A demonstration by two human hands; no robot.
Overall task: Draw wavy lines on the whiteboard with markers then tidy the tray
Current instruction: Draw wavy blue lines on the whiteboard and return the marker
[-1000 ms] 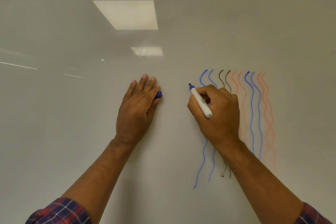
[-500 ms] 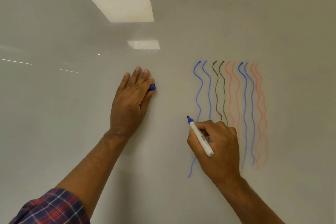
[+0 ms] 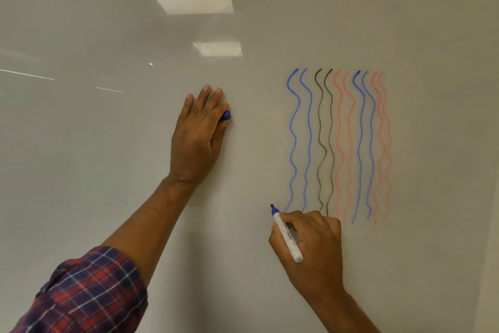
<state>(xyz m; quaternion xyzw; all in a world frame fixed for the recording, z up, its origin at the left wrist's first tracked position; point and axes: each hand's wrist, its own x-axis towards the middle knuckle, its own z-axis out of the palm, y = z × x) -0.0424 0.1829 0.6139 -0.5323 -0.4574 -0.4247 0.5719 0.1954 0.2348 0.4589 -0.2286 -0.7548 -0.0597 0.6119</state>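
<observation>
My right grip (image 3: 316, 246) closed round blue marker (image 3: 287, 235), 7 o'clock of ten wavy lines (image 3: 309, 130); left grip (image 3: 198, 138) flat, pressing cap (image 3: 225, 115) to whiteboard (image 3: 108, 170); tray tidying remains

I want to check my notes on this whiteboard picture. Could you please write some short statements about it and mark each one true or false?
1. The right hand holds a blue marker. True.
2. The marker has its cap on. False: its tip is bare, and a blue cap peeks out beside the left hand.
3. The left hand lies with straight fingers on the whiteboard. True.
4. Every wavy line is blue. False: there are blue lines, black lines and red lines.
</observation>
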